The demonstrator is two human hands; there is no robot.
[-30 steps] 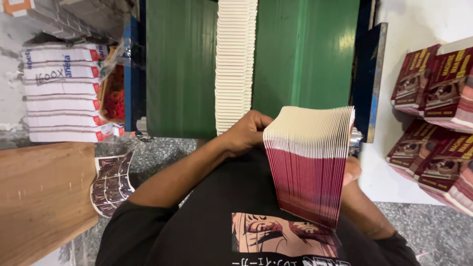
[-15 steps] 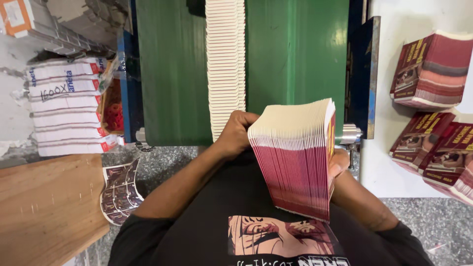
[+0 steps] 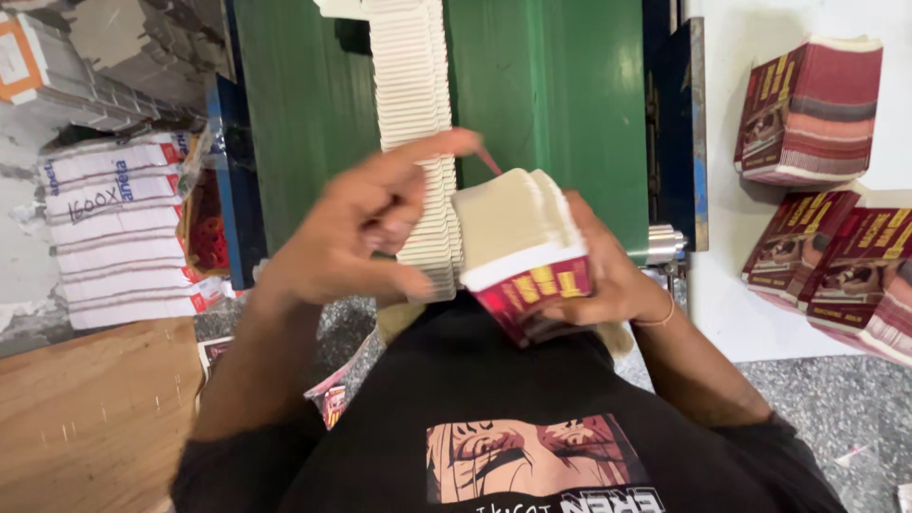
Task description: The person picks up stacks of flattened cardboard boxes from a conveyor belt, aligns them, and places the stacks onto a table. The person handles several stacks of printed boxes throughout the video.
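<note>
My right hand (image 3: 608,275) grips a thick stack of flat folded cartons (image 3: 521,247), beige on the back with dark red printed faces, held in front of my chest. My left hand (image 3: 366,228) is lifted off the stack, fingers spread, and holds nothing; it hovers just left of the stack. Behind both hands a long row of overlapped beige cartons (image 3: 413,104) lies along a green conveyor belt (image 3: 560,104).
Stacks of the same dark red cartons (image 3: 807,114) rest on a white table (image 3: 722,323) at right. Bundled white paper packs (image 3: 114,228) are piled at left above a wooden board (image 3: 85,418). A loose carton (image 3: 332,399) lies on the speckled floor.
The stack has turned from fanned upright to tilted with its beige back up. My left hand has let go of it and lifted away to the left.
</note>
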